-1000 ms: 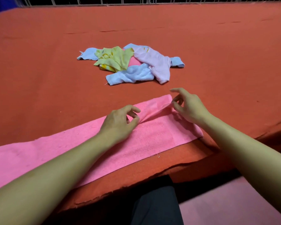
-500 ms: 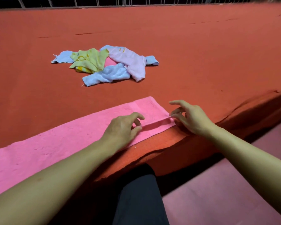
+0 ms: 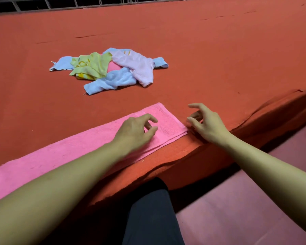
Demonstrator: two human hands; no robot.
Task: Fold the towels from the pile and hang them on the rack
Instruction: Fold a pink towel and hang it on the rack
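Both hands have let go of the pink towel [image 3: 64, 154]; left hand [image 3: 133, 132] hovers, right hand [image 3: 208, 123] at 3 o'clock, fingers loosely apart.

hands [image 3: 134, 131] released, pink towel [image 3: 60, 156] folded (flat)

pink towel [image 3: 64, 156]: we lose its left end past the picture's edge, and the left forearm covers part of its near border.
left hand [image 3: 134, 131]: we see it smeared by motion; whether its fingertips touch the cloth we cannot tell.
right hand [image 3: 207, 122]: we cannot tell if it touches the tabletop [image 3: 219, 59].
pile [image 3: 109, 69]: we cannot count its overlapping towels.
railing [image 3: 60, 2]: cut by the top edge.
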